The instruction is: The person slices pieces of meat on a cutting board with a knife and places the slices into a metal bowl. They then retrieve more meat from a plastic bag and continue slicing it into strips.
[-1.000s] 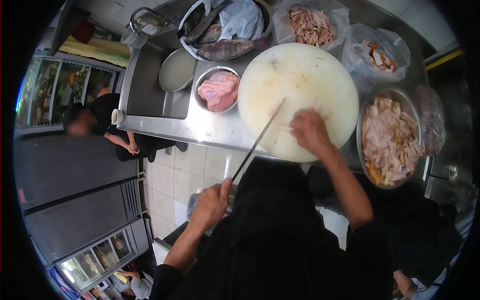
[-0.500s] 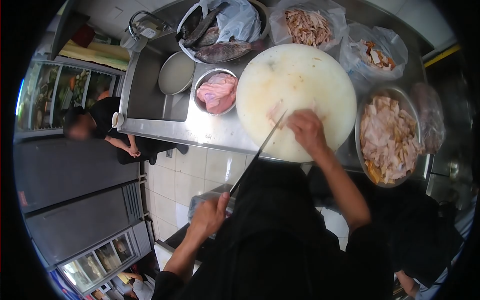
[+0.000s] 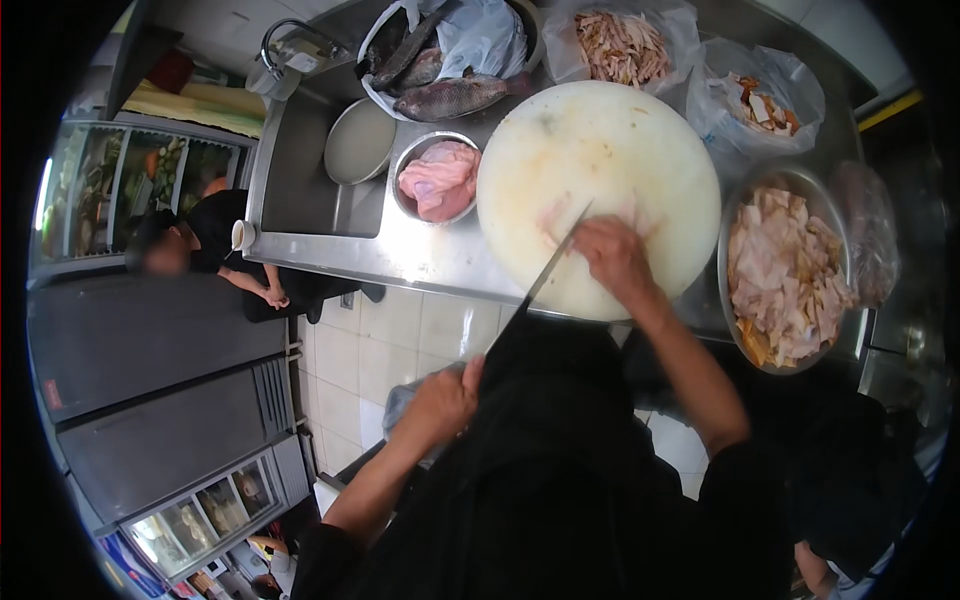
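My left hand point(image 3: 440, 405) is closed round the handle of a long knife point(image 3: 535, 285). Its blade slants up over the near edge of a round white cutting board point(image 3: 600, 140), the tip beside my right hand's fingers. On the board my right hand point(image 3: 612, 252) is curled, fingertips bent down onto thin pale meat point(image 3: 556, 215). More of that meat shows on the hand's far side; what lies beneath the fingers is hidden.
Left of the board stand a bowl of pink meat point(image 3: 440, 180) and a bagged basin of whole fish point(image 3: 455, 97). Bags of cut strips point(image 3: 620, 50) and pieces point(image 3: 765, 110) lie behind; an oval tray of sliced meat point(image 3: 785, 270) is at right. A person point(image 3: 215, 235) sits beyond the sink point(image 3: 290, 185).
My left hand has pushed the knife forward, its tip sliding farther along the board past my right hand's fingers. My right hand stays nearly in place. The whole view has shifted slightly.
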`<state>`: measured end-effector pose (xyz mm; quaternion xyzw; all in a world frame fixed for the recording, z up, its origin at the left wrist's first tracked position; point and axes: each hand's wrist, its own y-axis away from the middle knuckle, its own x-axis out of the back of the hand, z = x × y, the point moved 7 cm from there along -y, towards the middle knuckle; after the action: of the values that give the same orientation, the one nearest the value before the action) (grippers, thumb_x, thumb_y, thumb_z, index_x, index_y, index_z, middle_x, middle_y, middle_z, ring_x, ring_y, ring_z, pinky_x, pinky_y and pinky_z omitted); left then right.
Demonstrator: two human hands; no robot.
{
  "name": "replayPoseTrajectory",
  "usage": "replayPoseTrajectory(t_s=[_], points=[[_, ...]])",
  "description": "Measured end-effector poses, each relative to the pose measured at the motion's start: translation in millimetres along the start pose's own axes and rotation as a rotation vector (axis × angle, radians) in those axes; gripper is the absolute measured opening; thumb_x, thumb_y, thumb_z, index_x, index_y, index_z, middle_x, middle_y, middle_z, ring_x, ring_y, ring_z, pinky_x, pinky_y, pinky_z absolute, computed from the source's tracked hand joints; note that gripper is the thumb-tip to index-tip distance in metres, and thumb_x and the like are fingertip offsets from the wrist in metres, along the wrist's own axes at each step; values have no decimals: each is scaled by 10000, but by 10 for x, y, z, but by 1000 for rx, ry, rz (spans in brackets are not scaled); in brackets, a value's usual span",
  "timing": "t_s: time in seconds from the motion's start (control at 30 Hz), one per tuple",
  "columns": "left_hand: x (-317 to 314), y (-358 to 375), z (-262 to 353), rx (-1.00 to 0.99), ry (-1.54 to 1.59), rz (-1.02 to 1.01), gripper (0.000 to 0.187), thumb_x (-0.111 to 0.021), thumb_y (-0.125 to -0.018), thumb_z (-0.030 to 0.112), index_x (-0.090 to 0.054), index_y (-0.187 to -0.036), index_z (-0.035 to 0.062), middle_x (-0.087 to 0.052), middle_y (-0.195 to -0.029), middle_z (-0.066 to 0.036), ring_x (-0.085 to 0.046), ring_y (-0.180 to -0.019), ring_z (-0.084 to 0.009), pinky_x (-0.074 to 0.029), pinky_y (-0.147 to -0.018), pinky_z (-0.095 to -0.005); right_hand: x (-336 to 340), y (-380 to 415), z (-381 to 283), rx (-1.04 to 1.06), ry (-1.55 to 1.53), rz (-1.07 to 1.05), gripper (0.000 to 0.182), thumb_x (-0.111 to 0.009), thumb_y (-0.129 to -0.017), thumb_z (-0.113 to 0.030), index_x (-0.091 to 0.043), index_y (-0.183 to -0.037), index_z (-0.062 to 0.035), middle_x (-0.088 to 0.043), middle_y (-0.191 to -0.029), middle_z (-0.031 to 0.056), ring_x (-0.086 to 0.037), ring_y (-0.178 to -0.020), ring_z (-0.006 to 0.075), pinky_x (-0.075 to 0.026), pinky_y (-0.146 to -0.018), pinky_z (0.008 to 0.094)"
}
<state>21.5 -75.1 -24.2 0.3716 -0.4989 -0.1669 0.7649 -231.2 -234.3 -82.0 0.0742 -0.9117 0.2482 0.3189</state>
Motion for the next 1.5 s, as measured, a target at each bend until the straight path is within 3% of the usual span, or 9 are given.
replayPoseTrajectory(t_s=[0.23,0.33,0.53,0.63,0.73,0.83,1.1,1.4,1.5], points=[[267,239,145,1,207,26,801,-297,-1079,612,-664,-860,-65,-650,-760,-303,-665,-844,-496,-504,-795,-515,429,74,3,-32,96,-112,340,-753,-719,-17,-719,-1056,-1,-707,-1084,155,-646,-1045,333,-504,-921,450],[177,236,9,-37,129,22,806,-302,-1079,612,-656,-831,-68,-639,-732,-295,-660,-814,-493,-501,-778,-511,377,111,92,-80,193,-281,304,-733,-727,-1,-731,-1031,-18,-699,-1023,136,-632,-1028,319,-485,-897,421],[230,219,-21,14,205,73,798,-319,-1079,598,-667,-802,-64,-649,-695,-272,-682,-766,-460,-517,-767,-503,240,-18,53,-38,58,-342,234,-710,-757,-9,-737,-984,-59,-676,-946,102,-616,-985,298,-463,-885,412],[213,140,-125,58,182,76,742,-354,-1085,553,-697,-822,-50,-678,-678,-241,-727,-736,-405,-552,-785,-482,51,-169,-198,156,11,-338,237,-689,-782,-6,-740,-1006,-63,-685,-975,100,-621,-1016,297,-469,-893,406],[205,106,-150,45,166,83,739,-355,-1086,549,-695,-821,-52,-675,-673,-240,-726,-739,-406,-552,-790,-485,8,-179,-256,242,17,-177,273,-687,-781,22,-735,-1041,-45,-696,-1027,105,-618,-1074,307,-494,-918,408],[213,165,-113,30,202,88,733,-356,-1085,543,-700,-834,-53,-679,-698,-254,-713,-784,-447,-541,-814,-515,201,-59,-134,-99,1,1,291,-711,-782,34,-734,-1066,-26,-708,-1091,105,-629,-1098,320,-529,-922,413],[163,173,-125,31,128,85,701,-377,-1081,529,-708,-879,-56,-659,-911,-375,-624,-968,-571,-492,-871,-595,-1,69,-134,-57,-29,96,114,-759,-806,8,-743,-916,-16,-718,-956,124,-693,-938,312,-573,-803,393],[213,337,-78,-19,153,50,689,-383,-1076,541,-709,-922,-46,-673,-906,-368,-645,-932,-562,-509,-849,-595,-10,123,-111,-11,-27,185,112,-724,-808,41,-735,-901,-19,-718,-943,116,-699,-911,311,-571,-780,391],[216,400,-153,85,-61,40,681,-393,-1076,531,-700,-902,-52,-670,-876,-370,-649,-899,-564,-519,-838,-601,29,95,-149,-28,-18,150,123,-707,-809,61,-728,-908,-9,-720,-952,122,-699,-929,315,-572,-800,389]])
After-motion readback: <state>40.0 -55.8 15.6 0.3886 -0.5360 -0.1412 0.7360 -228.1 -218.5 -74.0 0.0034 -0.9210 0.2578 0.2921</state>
